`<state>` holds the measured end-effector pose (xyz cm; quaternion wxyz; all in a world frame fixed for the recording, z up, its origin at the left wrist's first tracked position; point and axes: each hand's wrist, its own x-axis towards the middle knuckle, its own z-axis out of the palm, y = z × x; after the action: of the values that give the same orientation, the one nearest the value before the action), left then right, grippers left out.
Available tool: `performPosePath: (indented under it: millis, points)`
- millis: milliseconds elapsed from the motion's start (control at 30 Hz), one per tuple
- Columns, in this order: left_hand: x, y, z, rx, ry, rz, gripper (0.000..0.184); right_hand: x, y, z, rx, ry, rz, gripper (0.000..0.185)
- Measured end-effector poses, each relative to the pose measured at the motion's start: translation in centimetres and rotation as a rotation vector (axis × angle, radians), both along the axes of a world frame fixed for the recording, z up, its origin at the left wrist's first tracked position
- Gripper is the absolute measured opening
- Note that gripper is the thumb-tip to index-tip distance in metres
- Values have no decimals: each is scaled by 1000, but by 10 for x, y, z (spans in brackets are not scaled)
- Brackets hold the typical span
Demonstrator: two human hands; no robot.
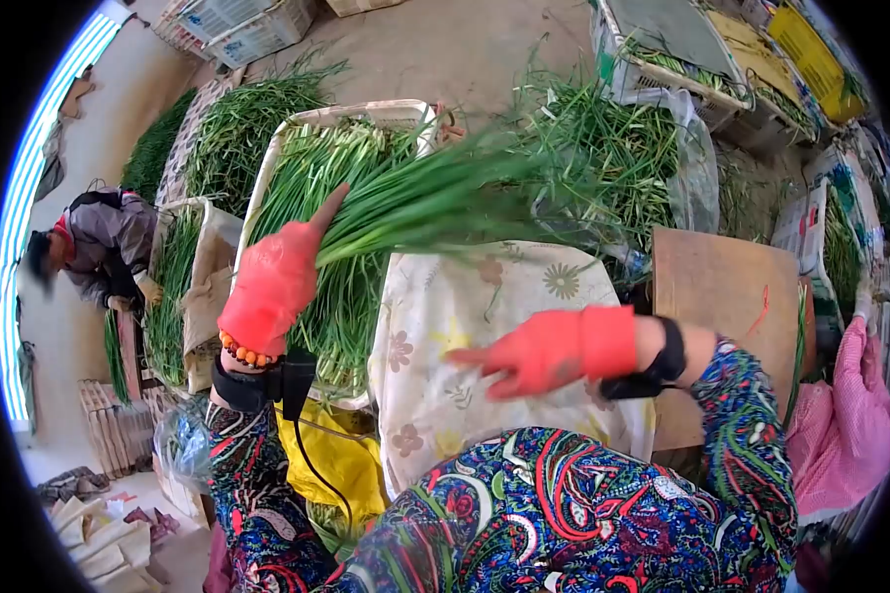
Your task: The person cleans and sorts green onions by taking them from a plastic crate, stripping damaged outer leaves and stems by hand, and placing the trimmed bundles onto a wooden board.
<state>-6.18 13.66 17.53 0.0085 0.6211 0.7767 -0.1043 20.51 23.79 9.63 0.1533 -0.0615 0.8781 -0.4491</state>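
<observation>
The left hand (pixel 272 282) grasps green stalks (pixel 420 203) (snug, never crushing, suits them); the right hand (pixel 554 351), fingers released, is above flowered cloth (pixel 435 296).

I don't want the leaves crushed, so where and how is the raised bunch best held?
Grip the bunch by its paler end, probably from the picture's left, as the left hand does: there it looks gathered and narrow, while the green tips fan out loosely to the right.
</observation>
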Motion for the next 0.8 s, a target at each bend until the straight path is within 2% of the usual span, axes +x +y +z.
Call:
performPosePath:
  millis: [33,100,133,167,200,267,333,400,500,533,633,667,733,800]
  points:
    - [10,7,7,-37,74,5,80,-16,-15,28,14,-1,20,65]
    - [25,18,14,-110,224,8,82,-45,-27,48,-49,500,-134,70]
    - [30,19,14,-105,238,-6,82,-65,-29,42,-70,869,-244,76]
    - [22,13,3,48,44,-66,76,-74,-28,52,111,883,-327,83]
    - [14,8,-9,179,-149,-147,71,-88,-28,51,181,1009,-455,90]
    - [7,-7,-25,305,-196,-215,62,-109,-20,38,367,917,-505,100]
    - [28,-22,6,26,331,-150,55,-117,-9,19,468,866,-533,107]
    - [32,-37,11,132,233,-157,53,-118,-1,4,487,863,-534,110]
    - [39,-56,9,255,120,-179,52,-109,-4,-5,435,792,-499,104]
    - [42,-60,8,300,89,-186,53,-108,0,-3,361,926,-481,83]
    - [49,-65,5,376,20,-172,55,-100,6,3,259,537,-340,73]
    - [50,-62,6,397,-24,-157,55,-98,9,2,281,845,-367,63]
    - [54,-56,8,390,-162,-56,59,-80,16,26,502,686,-348,58]
    - [57,-50,4,495,-278,-61,61,-51,19,62,715,573,-358,50]
